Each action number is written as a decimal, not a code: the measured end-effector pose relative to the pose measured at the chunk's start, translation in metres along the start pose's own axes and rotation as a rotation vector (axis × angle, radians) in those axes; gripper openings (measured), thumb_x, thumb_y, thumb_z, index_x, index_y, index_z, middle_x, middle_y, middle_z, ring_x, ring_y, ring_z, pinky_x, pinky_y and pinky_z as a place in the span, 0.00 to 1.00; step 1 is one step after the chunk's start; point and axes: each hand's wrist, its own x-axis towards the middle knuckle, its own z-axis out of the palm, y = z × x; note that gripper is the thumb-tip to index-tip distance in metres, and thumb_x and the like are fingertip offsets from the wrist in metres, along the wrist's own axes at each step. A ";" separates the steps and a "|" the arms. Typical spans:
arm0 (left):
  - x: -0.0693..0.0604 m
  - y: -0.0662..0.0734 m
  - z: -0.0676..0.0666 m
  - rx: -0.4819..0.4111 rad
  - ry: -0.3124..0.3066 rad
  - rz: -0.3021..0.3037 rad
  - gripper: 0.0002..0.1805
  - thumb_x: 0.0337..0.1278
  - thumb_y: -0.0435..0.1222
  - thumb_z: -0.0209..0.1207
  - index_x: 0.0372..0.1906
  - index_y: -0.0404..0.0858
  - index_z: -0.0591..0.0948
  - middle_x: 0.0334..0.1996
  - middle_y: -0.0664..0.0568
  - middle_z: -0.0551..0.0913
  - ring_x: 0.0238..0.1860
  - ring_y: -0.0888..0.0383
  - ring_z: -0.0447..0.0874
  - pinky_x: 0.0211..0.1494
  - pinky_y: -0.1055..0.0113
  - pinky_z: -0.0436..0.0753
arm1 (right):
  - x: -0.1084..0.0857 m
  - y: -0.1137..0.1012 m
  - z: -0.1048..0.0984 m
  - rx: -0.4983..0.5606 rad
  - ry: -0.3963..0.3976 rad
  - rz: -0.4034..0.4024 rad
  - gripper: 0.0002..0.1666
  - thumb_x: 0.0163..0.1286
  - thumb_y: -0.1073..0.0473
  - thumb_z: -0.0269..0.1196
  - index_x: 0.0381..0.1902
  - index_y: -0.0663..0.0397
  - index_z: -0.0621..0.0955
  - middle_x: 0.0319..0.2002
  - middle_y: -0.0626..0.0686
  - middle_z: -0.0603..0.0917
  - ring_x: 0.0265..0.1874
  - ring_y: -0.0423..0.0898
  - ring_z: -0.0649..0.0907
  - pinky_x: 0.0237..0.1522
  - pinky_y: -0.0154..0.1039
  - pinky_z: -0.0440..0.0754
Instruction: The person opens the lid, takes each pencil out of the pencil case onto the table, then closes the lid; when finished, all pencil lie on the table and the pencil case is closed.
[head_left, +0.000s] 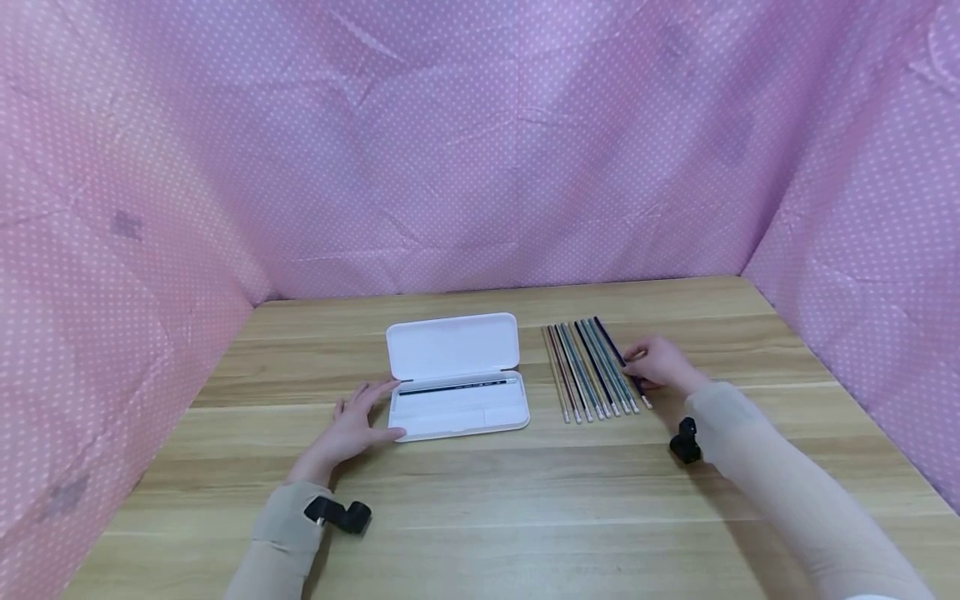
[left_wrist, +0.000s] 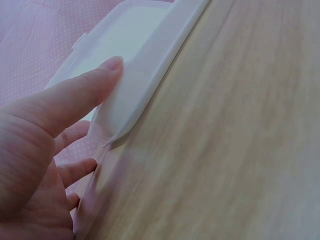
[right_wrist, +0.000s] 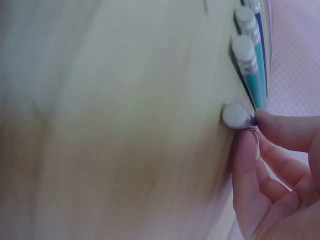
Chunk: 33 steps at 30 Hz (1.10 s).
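Observation:
A white pencil case (head_left: 459, 419) lies with its lid (head_left: 453, 348) raised at the back. One dark pencil (head_left: 450, 387) rests inside along the hinge side. At the case's left end my left hand (head_left: 352, 429) spreads its fingers, with the thumb (left_wrist: 95, 82) straight and touching the front corner. To the right of the case, several pencils (head_left: 577, 371) lie side by side, white erasers towards me. My right hand (head_left: 660, 364) pinches the rightmost one, a dark purple pencil (head_left: 611, 340), between thumb and finger near its eraser (right_wrist: 235, 116). Teal pencils (right_wrist: 256, 90) lie beside it.
Everything lies on a wood-grain table (head_left: 480, 517). Pink dotted cloth (head_left: 480, 167) hangs behind it and at both sides. A small black camera (head_left: 341, 514) is strapped on the left wrist, another black camera (head_left: 686, 442) on the right.

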 end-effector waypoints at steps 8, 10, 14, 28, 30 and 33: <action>0.001 -0.001 0.000 0.005 0.005 -0.003 0.45 0.46 0.48 0.69 0.70 0.45 0.63 0.72 0.40 0.57 0.73 0.34 0.37 0.65 0.31 0.27 | 0.001 -0.001 0.005 0.018 0.007 -0.001 0.17 0.61 0.68 0.60 0.47 0.74 0.76 0.34 0.60 0.81 0.21 0.39 0.77 0.23 0.33 0.81; 0.001 0.000 0.000 0.003 0.003 -0.006 0.45 0.46 0.48 0.69 0.70 0.45 0.63 0.72 0.40 0.57 0.73 0.34 0.37 0.65 0.31 0.27 | 0.001 -0.001 0.006 0.023 0.015 0.003 0.17 0.60 0.68 0.60 0.46 0.74 0.76 0.34 0.59 0.81 0.20 0.39 0.77 0.23 0.32 0.81; 0.001 0.001 0.000 -0.008 -0.003 -0.013 0.46 0.45 0.49 0.69 0.70 0.45 0.62 0.72 0.40 0.57 0.73 0.35 0.37 0.66 0.32 0.27 | 0.001 -0.001 0.006 0.028 0.018 0.003 0.16 0.60 0.69 0.60 0.46 0.74 0.76 0.32 0.59 0.81 0.19 0.39 0.77 0.22 0.32 0.80; 0.001 -0.001 0.000 -0.012 -0.005 -0.020 0.46 0.45 0.49 0.69 0.70 0.46 0.62 0.73 0.42 0.56 0.74 0.36 0.36 0.66 0.32 0.27 | -0.001 -0.004 0.005 0.038 0.014 -0.006 0.16 0.60 0.68 0.60 0.44 0.76 0.75 0.29 0.55 0.81 0.18 0.38 0.76 0.20 0.31 0.79; 0.001 -0.001 0.000 -0.009 -0.004 -0.017 0.45 0.46 0.49 0.69 0.70 0.45 0.62 0.73 0.41 0.56 0.74 0.35 0.36 0.66 0.32 0.27 | -0.001 -0.005 0.003 0.047 0.004 0.002 0.16 0.61 0.68 0.60 0.45 0.76 0.75 0.29 0.56 0.81 0.19 0.38 0.77 0.21 0.32 0.80; 0.001 0.000 0.000 -0.004 -0.001 -0.011 0.45 0.46 0.48 0.69 0.70 0.45 0.62 0.72 0.41 0.56 0.73 0.34 0.36 0.65 0.31 0.27 | -0.001 -0.009 0.000 0.042 -0.011 0.011 0.18 0.62 0.68 0.59 0.47 0.76 0.74 0.31 0.59 0.83 0.21 0.39 0.79 0.23 0.33 0.81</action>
